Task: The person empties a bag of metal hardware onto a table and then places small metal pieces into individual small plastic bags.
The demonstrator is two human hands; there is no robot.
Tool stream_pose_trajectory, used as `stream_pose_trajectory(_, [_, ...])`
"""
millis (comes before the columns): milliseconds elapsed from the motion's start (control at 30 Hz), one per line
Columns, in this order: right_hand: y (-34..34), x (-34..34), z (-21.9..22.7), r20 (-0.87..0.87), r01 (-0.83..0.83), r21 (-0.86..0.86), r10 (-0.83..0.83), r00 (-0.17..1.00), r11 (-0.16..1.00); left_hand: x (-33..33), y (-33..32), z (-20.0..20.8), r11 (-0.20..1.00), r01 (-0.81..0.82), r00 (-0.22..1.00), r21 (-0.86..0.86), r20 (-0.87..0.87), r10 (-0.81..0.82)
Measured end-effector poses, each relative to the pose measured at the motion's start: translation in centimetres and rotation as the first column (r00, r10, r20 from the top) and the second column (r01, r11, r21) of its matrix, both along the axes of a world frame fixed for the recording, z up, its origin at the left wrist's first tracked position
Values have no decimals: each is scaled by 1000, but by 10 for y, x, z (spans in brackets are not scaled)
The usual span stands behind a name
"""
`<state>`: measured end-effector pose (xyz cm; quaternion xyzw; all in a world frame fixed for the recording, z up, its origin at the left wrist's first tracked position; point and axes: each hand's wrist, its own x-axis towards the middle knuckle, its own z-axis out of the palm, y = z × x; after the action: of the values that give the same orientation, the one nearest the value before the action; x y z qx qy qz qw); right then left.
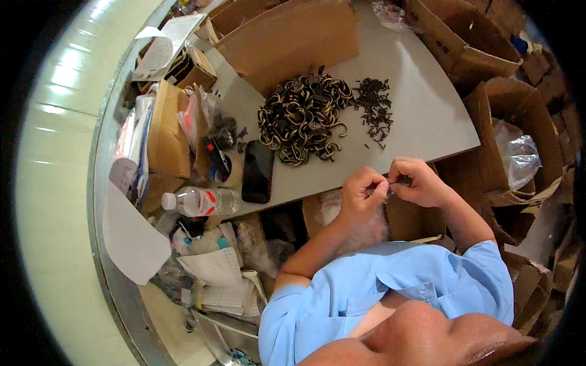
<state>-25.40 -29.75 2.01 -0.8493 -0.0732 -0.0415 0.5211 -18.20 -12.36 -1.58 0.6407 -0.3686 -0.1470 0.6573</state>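
My left hand (361, 194) and my right hand (419, 182) meet at the near edge of a grey table (421, 104), fingertips pinched together on a small dark part (390, 180) that is too small to identify. Beyond the hands lies a heap of bronze-coloured curved metal hooks (300, 119). To the right of the heap is a smaller scatter of small dark screws (373, 110). Both hands are held over the table's edge, apart from the two piles.
A black phone (257, 171) and a clear water bottle (198, 201) lie at the left. Cardboard boxes (287, 36) stand at the back and right, one holding a clear plastic bag (517, 154). Papers and packets (165, 140) crowd the left side.
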Motion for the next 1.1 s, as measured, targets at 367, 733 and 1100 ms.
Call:
stream_pose_trajectory(367, [-34, -21, -15, -153, 327, 323, -292, 944, 888, 124, -8, 83, 899, -405, 912, -165, -139, 385])
stream_pose_trajectory(733, [-40, -28, -49, -52, 446, 148, -443, 895, 883, 104, -35, 85, 939, 236, 972, 251, -58, -228])
stream_pose_trajectory(1100, [-35, -37, -60, -25, 467, 86, -467, 884, 880, -1, 5, -140, 461, 32, 601, 887, 352, -718])
